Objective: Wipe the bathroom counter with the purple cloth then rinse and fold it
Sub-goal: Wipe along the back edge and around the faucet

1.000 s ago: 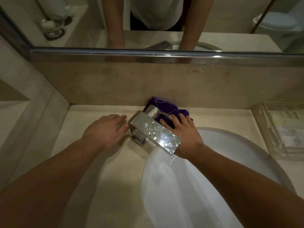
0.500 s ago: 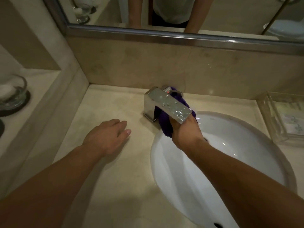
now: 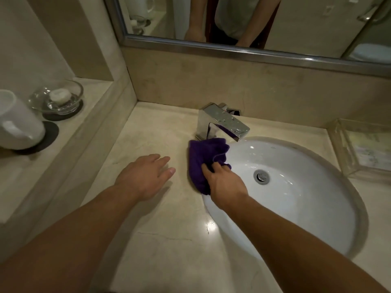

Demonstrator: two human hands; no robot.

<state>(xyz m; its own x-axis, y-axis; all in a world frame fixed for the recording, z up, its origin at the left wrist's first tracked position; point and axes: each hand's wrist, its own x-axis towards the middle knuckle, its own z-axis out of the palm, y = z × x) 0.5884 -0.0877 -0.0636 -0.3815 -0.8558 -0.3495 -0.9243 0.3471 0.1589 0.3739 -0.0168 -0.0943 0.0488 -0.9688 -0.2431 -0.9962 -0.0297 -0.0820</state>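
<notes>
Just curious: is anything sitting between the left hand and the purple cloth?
Nothing: the head view shows only bare beige counter between the left hand and the purple cloth.

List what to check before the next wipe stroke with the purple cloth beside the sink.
1. Grip: the right hand curls its fingers into the purple cloth: ok.
2. Cloth spread: it lies bunched at the left rim of the sink, not flat on the counter: not ok.
3. Left hand out of the path: it lies flat on the counter, apart from the cloth: ok.
4. Faucet off: no running water shows: ok.
5. Glass tray out of reach of the stroke, across the sink: ok.
6. Counter already clean where wiped: cannot tell.
</notes>
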